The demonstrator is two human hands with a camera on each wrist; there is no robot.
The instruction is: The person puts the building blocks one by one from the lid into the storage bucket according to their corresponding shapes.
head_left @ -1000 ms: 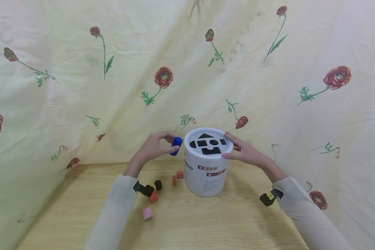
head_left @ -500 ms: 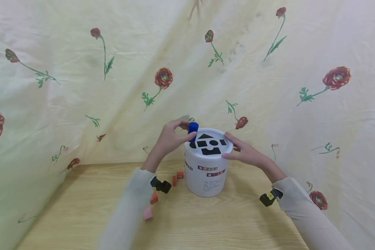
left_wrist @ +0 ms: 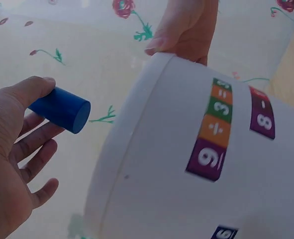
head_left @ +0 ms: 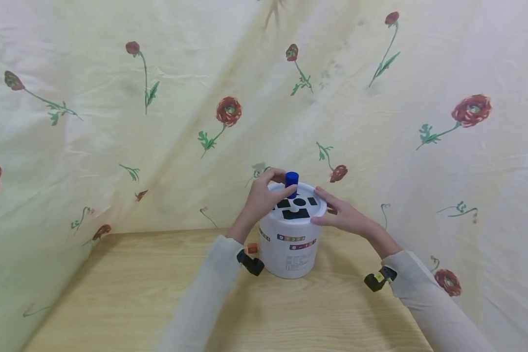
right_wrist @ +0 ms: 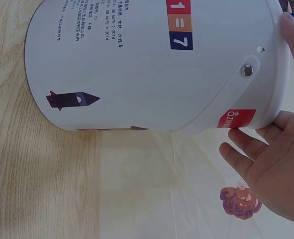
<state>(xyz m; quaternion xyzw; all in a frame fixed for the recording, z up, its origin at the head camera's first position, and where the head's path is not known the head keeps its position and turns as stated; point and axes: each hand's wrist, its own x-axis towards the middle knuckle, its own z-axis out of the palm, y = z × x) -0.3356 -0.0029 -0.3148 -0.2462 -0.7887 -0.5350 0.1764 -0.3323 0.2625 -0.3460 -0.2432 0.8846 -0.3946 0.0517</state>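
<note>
Above the lid, your left hand (head_left: 264, 198) pinches the blue cylinder (head_left: 292, 178) between thumb and fingertips, while your right hand (head_left: 341, 212) steadies the white bucket (head_left: 290, 244) with nearly straight fingers on its rim. Tilted or off the round hole (head_left: 299, 201), the cylinder may jam or skid away. Only the head view shows the holes; the left wrist view shows your loose lower fingers.

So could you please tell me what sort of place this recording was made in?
Probably a makeshift tabletop set, not a lived-in room: a light wooden table closed in by a draped cream floral cloth, with a white shape-sorter bucket and a blue wooden cylinder held over it.
</note>
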